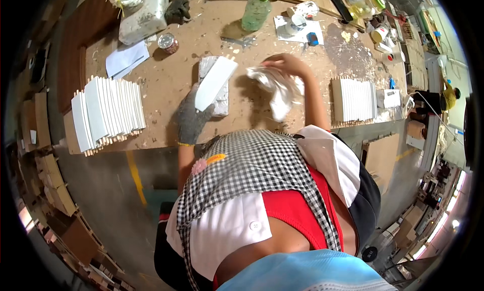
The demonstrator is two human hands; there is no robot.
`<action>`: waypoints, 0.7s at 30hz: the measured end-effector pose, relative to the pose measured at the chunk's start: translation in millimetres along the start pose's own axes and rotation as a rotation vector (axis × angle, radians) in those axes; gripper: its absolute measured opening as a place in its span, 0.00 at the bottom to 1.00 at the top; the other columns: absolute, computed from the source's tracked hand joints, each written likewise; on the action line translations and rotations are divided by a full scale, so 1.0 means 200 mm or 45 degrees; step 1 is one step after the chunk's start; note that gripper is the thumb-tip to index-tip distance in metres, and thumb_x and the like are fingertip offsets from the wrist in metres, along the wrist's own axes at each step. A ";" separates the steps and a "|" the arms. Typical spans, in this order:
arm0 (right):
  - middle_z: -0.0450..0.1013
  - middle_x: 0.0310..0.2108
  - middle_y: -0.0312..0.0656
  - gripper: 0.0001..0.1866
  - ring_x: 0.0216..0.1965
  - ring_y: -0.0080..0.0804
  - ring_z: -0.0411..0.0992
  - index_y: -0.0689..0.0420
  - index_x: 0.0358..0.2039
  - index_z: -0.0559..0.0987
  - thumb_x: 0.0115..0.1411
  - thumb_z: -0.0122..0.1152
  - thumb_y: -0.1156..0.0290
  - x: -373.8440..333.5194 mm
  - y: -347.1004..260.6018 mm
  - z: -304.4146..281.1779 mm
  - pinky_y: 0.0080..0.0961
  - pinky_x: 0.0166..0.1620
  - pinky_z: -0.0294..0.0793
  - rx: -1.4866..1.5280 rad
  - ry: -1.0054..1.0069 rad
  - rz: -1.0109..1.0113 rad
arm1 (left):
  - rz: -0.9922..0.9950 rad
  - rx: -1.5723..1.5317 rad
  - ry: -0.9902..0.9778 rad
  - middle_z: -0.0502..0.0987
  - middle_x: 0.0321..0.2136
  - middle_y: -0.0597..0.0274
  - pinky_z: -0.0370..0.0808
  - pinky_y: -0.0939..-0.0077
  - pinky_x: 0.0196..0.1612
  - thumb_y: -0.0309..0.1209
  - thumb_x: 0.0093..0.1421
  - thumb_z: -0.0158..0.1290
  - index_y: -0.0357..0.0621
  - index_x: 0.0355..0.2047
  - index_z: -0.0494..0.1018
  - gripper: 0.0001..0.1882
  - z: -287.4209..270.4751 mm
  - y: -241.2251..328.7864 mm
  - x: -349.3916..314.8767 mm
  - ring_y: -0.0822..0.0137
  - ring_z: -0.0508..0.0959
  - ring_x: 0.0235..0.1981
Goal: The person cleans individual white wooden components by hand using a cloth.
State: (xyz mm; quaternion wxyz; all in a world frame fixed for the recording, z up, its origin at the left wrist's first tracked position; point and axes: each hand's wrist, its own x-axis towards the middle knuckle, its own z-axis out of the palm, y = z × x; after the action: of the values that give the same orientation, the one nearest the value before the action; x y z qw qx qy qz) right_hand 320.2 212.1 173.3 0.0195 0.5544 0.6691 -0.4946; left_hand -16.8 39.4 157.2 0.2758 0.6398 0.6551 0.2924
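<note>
My left hand (192, 118), in a dark grey glove, grips a flat white-painted slat (217, 84) by its near end. Small pale pegs stick out of the slat's far end. Under it lies a grey-white block (222, 103) that looks wrapped or smeared with paint. To the right, my bare right hand (290, 65) holds a crumpled white cloth (272, 92) just above the table, apart from the slat. The cloth hangs down toward me and is slightly blurred; it partly hides my fingertips.
A row of white slats (108, 112) stands at the table's left, another row (353, 99) at the right. Beyond are a tin (168, 43), white papers (126, 58), a green-capped bottle (256, 12) and a white cup (296, 24). Another person (447, 97) is far right.
</note>
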 end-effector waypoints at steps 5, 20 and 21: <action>0.79 0.44 0.52 0.23 0.46 0.51 0.78 0.52 0.51 0.80 0.61 0.63 0.52 0.22 0.92 -0.30 0.42 0.49 0.75 -0.310 1.205 0.328 | 0.119 0.226 -0.196 0.72 0.57 0.43 0.70 0.61 0.60 0.35 0.50 0.69 0.38 0.64 0.63 0.43 0.00 -0.11 0.13 0.50 0.73 0.58; 0.77 0.50 0.43 0.25 0.46 0.41 0.78 0.47 0.57 0.79 0.58 0.60 0.79 0.18 0.32 -0.02 0.30 0.50 0.77 0.374 0.591 -0.412 | 0.195 0.019 0.076 0.73 0.57 0.48 0.69 0.62 0.61 0.31 0.51 0.69 0.41 0.59 0.69 0.35 0.08 -0.23 0.16 0.50 0.73 0.58; 0.75 0.53 0.43 0.26 0.48 0.41 0.76 0.48 0.57 0.78 0.58 0.59 0.82 0.16 0.11 0.05 0.28 0.52 0.77 0.283 0.468 -0.637 | 0.231 0.029 0.096 0.73 0.58 0.48 0.69 0.61 0.62 0.31 0.52 0.68 0.41 0.59 0.69 0.35 0.08 -0.23 0.16 0.50 0.73 0.59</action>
State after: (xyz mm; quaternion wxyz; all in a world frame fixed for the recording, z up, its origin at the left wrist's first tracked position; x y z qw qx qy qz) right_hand 319.3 225.6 136.6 -0.2843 0.4517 0.7187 -0.4456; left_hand -37.0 71.8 114.1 0.2160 0.6882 0.6075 0.3327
